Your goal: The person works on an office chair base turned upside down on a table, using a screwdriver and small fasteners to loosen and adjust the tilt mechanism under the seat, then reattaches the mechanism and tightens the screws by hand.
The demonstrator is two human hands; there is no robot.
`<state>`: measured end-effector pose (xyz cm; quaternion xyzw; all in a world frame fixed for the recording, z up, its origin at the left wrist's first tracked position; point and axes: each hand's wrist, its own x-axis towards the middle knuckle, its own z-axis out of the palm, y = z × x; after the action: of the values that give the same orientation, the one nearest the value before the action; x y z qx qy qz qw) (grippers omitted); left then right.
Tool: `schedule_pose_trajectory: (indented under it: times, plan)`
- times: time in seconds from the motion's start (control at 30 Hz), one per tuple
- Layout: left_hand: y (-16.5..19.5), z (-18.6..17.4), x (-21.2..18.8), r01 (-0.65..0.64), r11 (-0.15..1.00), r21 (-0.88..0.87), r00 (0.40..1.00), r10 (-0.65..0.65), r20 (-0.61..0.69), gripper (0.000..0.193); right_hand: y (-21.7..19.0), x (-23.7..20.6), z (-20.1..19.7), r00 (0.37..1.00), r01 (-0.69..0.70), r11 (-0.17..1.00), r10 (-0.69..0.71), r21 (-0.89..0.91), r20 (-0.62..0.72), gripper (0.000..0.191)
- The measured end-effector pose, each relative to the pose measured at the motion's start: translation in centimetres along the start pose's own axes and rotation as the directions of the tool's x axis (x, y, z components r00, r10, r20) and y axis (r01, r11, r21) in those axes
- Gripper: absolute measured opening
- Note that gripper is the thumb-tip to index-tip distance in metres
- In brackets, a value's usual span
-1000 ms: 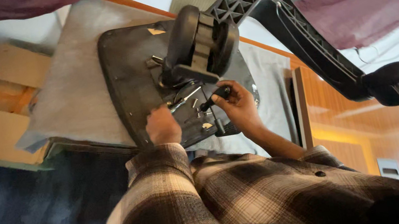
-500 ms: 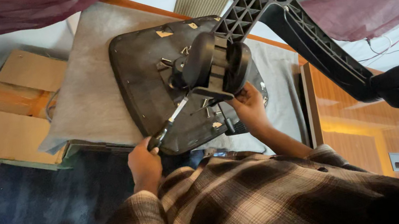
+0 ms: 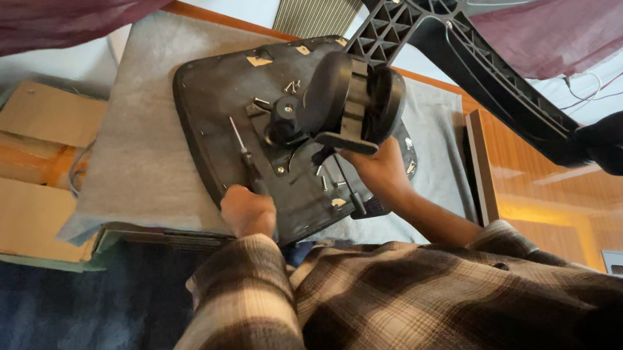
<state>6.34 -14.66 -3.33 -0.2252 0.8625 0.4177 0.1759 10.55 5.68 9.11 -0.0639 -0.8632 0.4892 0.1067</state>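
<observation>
The left hand (image 3: pixel 247 211) is closed in a fist around the dark handle of a slim screwdriver with a thin metal shaft (image 3: pixel 243 154); the shaft runs up from the fist and lies over the upturned black plastic chair seat pan (image 3: pixel 210 116), its tip near the seat pan's middle, left of the mechanism. The right hand (image 3: pixel 377 170) is curled shut around a black lever (image 3: pixel 347 184) that sticks out under the black metal tilt mechanism (image 3: pixel 342 106) bolted to the seat pan; its fingers wrap the lever close to the seat pan's lower edge. The seat pan lies underside-up on a grey felt-like cloth (image 3: pixel 136 143); several small screws and brackets show on it around the mechanism. From the mechanism the black ribbed star base with castor wheels (image 3: pixel 489 52) reaches up and right of the seat pan. Left of the seat pan, beyond the cloth, lies flattened brown cardboard (image 3: pixel 12 184). Below the seat pan, brown-and-cream plaid sleeves (image 3: pixel 307 314) fill the foreground; maroon fabric (image 3: pixel 572 8) hangs above and right of it.
</observation>
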Motion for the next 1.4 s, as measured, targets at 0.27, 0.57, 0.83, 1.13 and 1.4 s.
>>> schedule_pose_trajectory:
  times: [0.27,0.57,0.83,1.13,1.4]
  plan:
    - [5.5,-0.8,0.2,-0.524,0.743,-0.416,0.852,0.45,-0.268,0.024,2.4,1.8,2.5,0.999,0.023,0.995,-0.026,0.093,0.028,0.018]
    - [11.6,-5.1,-1.5,-0.506,0.584,-0.635,0.729,0.683,0.047,0.029,2.9,3.0,3.3,0.987,0.101,0.979,-0.12,0.176,0.106,0.026]
    - [11.5,-5.4,-2.4,-0.613,0.595,-0.521,0.693,0.721,0.008,0.033,2.0,2.7,3.7,0.975,0.178,0.941,-0.208,0.289,0.074,0.03]
    - [11.1,-4.9,-2.6,-0.6,0.568,-0.564,0.698,0.716,-0.022,0.033,2.7,3.0,3.6,0.987,0.13,0.966,-0.148,0.225,0.067,0.028]
    - [11.0,-5.4,-3.0,-0.616,0.557,-0.556,0.694,0.718,-0.05,0.033,1.8,3.0,3.7,0.981,0.156,0.959,-0.178,0.236,0.073,0.027]
